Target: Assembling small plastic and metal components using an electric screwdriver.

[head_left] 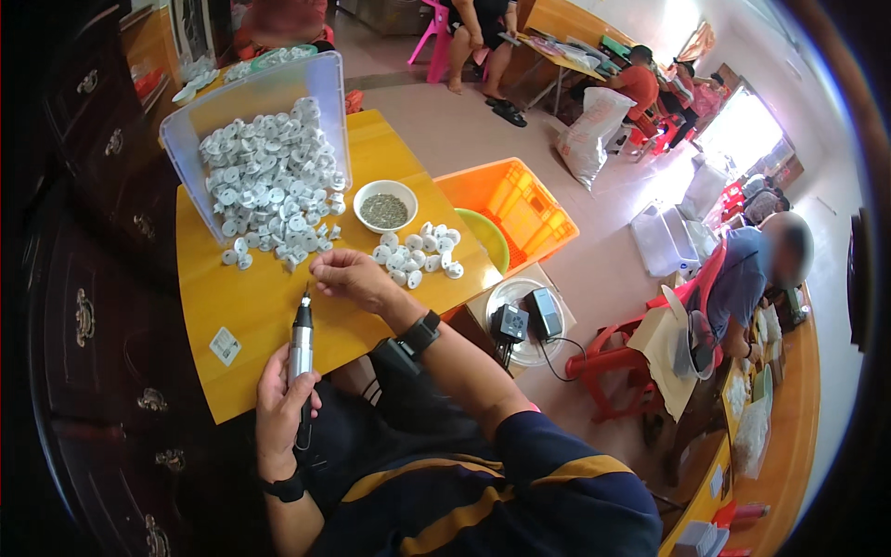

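My left hand [278, 399] is wrapped round a silver and black electric screwdriver [302, 348], its bit pointing up and away from me. Close to the bit's tip, the thumb and fingers of my right hand [357, 278] are pinched together; whatever is between them is too small to make out. A heap of small white round plastic parts [269, 181] spills from a tipped clear plastic bin [243, 88] onto the yellow table [260, 371]. Beyond my right hand stands a white bowl [382, 229] of tiny metal pieces, likely screws. A smaller group of white parts [418, 252] lies beside it.
An orange crate [548, 218] and a green basin [484, 239] stand off the table's right edge. Power adapters [529, 318] with cables sit on a nearby box. Dark drawers [83, 316] rise at left. Several people sit around; one at right uses a red chair [622, 367].
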`<action>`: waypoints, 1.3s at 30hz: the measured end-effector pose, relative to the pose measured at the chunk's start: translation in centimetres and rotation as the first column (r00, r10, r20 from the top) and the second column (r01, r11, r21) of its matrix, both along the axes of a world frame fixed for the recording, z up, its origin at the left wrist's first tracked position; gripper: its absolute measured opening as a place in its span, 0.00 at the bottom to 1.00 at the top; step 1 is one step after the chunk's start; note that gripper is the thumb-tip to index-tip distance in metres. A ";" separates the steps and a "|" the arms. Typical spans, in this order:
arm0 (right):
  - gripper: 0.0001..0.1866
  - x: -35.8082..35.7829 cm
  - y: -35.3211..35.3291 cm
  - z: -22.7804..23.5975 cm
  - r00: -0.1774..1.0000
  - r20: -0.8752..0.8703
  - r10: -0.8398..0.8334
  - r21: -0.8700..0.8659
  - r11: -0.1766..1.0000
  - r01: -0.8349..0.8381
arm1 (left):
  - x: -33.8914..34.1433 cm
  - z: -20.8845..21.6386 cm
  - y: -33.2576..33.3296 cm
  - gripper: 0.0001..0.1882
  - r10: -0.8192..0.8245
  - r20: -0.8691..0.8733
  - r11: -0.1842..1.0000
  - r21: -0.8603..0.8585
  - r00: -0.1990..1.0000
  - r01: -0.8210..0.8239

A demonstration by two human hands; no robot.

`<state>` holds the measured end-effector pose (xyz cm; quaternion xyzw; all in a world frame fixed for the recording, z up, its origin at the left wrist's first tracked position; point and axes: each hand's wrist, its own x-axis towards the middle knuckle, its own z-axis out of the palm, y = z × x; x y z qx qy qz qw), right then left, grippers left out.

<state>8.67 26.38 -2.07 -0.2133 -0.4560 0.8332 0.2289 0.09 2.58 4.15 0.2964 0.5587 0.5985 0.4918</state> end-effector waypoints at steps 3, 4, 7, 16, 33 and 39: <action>0.06 -0.3 0.1 0.6 0.997 -0.016 0.081 -0.133 0.988 -0.082 | -0.2 -0.2 -0.3 0.28 0.009 0.058 1.000 -0.003 0.998 -0.009; 0.06 0.0 0.5 0.3 0.993 -0.071 0.097 -0.137 0.985 -0.106 | -0.1 -0.2 0.0 0.28 -0.003 0.063 1.000 -0.007 0.998 0.003; 0.09 0.7 0.6 1.4 0.987 -0.095 0.132 -0.064 0.988 -0.139 | -0.1 -0.8 0.3 0.28 -0.042 0.048 0.999 -0.003 0.998 0.043; 0.06 0.3 0.8 1.6 0.990 -0.003 0.142 -0.022 0.990 -0.142 | -0.7 -1.4 -0.3 0.31 -0.049 0.019 0.998 0.031 0.999 0.048; 0.05 0.6 1.5 1.9 0.972 -0.020 0.235 -0.052 0.970 -0.236 | -0.9 -1.5 -0.3 0.30 -0.080 -0.038 0.994 0.071 0.996 0.082; 0.06 1.0 1.7 1.7 0.968 -0.028 0.248 0.033 0.969 -0.247 | -1.1 -1.3 -0.5 0.27 -0.130 0.077 0.988 0.088 0.988 0.124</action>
